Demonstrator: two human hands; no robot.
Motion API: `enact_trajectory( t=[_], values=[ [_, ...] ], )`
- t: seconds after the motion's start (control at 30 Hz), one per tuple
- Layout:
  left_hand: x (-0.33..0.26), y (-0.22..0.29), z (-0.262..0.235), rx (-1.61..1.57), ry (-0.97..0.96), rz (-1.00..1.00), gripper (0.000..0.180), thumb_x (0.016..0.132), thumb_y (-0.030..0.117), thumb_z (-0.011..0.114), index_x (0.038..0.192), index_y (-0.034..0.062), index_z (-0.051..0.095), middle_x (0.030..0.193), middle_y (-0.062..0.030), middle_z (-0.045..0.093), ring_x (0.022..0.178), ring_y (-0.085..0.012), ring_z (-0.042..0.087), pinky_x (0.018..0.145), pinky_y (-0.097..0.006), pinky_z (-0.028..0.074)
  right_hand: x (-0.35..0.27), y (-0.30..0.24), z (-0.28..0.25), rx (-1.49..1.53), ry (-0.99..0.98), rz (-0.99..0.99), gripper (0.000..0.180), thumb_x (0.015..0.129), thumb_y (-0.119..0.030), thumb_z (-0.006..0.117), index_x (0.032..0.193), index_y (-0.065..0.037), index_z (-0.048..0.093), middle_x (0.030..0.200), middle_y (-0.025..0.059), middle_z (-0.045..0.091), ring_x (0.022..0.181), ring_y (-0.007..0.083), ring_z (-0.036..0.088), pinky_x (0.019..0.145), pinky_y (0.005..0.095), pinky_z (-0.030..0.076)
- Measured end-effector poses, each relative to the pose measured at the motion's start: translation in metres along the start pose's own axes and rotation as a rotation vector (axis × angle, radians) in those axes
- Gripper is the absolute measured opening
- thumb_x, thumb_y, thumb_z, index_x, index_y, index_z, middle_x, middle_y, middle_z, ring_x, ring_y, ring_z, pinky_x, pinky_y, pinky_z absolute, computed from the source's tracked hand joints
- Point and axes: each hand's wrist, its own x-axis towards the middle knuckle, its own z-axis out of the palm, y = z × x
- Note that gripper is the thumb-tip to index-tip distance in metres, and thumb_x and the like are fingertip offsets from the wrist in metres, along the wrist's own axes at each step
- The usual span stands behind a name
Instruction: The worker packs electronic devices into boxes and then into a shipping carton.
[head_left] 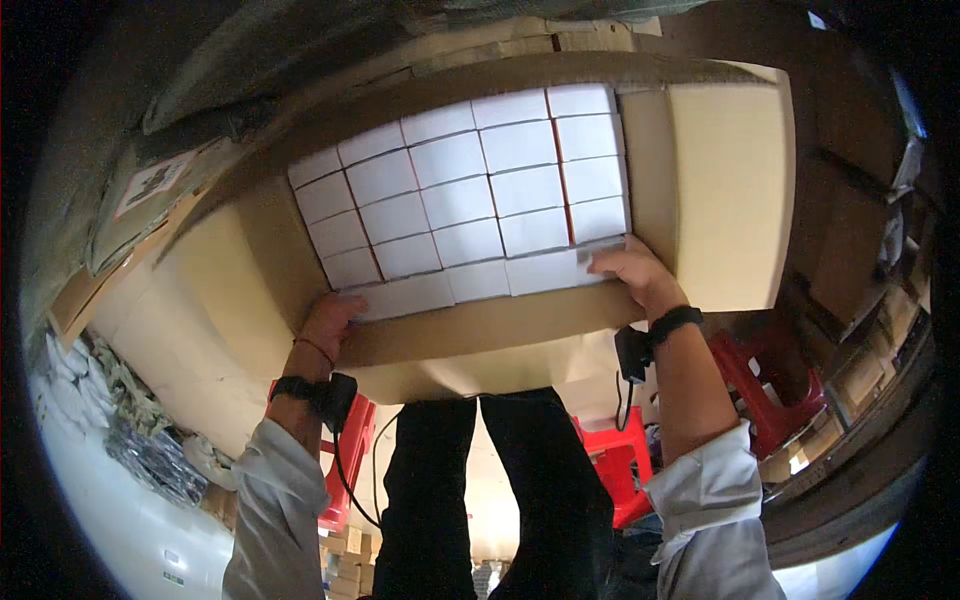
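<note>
A large open cardboard carton [500, 318] in front of me holds several rows of small white boxes [463, 203]. Along its near wall runs a row of longer-looking white box faces [480, 282]. My left hand [330, 318] reaches into the near left corner, its fingers resting at the left end of that row; they are partly hidden. At the near right corner, my right hand [637, 273] lies over the row's right end, fingers stretched toward the left and slightly blurred. Neither hand visibly grips a box.
The carton's right flap [735, 190] is folded outward, and its left flap [215, 285] spreads out too. Red plastic stools [765, 390] stand below on the right, with another [350, 465] by my left forearm. Plastic-wrapped bundles [155, 465] lie at lower left.
</note>
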Motion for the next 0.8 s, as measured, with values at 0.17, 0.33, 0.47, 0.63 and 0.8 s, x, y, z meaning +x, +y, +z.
enact_trajectory(
  t=[0.17,0.33,0.47,0.63,0.8],
  values=[
    [-0.004,-0.005,-0.006,-0.056,-0.026,-0.106,0.035,0.081,0.026,0.077,0.111,0.0089,0.074,0.108,-0.0063,0.07,0.096,-0.0224,0.063,0.083,-0.038,0.05,-0.002,0.007,0.005,0.006,-0.019,-0.002,0.06,0.073,-0.008,0.081,0.13,0.002,0.063,0.121,0.0134,0.071,0.111,0.0257,0.066,0.1,0.0376,0.05],
    [0.005,-0.005,0.059,-0.001,0.07,0.508,0.044,0.08,0.024,0.076,0.118,0.0017,0.072,0.115,-0.0135,0.072,0.108,-0.0274,0.067,0.096,-0.04,0.051,0.02,0.089,-0.027,-0.084,0.274,0.077,0.063,0.07,-0.011,0.087,0.127,0.004,0.063,0.118,0.0125,0.072,0.109,0.0244,0.067,0.097,0.0376,0.052],
    [0.038,-0.046,-0.008,0.649,0.243,0.008,0.051,0.078,0.024,0.076,0.122,-0.0009,0.069,0.119,-0.0153,0.071,0.109,-0.0286,0.067,0.09,-0.04,0.053,0.024,0.087,0.033,-0.041,0.232,-0.029,0.068,0.069,-0.014,0.09,0.128,0.007,0.061,0.113,0.0126,0.074,0.103,0.024,0.069,0.094,0.0357,0.054],
    [0.048,-0.058,0.0,0.057,0.211,0.181,0.045,0.08,0.03,0.075,0.116,0.0042,0.07,0.111,-0.0082,0.069,0.096,-0.0282,0.066,0.079,-0.044,0.054,0.028,0.087,0.029,0.103,0.263,0.018,0.063,0.07,-0.009,0.087,0.126,0.004,0.061,0.114,0.0138,0.073,0.105,0.0241,0.068,0.093,0.0368,0.054],
    [0.056,-0.058,-0.009,-0.197,0.116,-0.135,0.036,0.082,0.03,0.077,0.114,0.0128,0.07,0.114,-0.0057,0.067,0.102,-0.0227,0.062,0.078,-0.04,0.054,0.037,0.084,0.032,0.201,0.156,0.053,0.055,0.071,-0.005,0.085,0.12,0.002,0.06,0.108,0.0118,0.071,0.102,0.0259,0.068,0.093,0.0399,0.054]
  ],
)
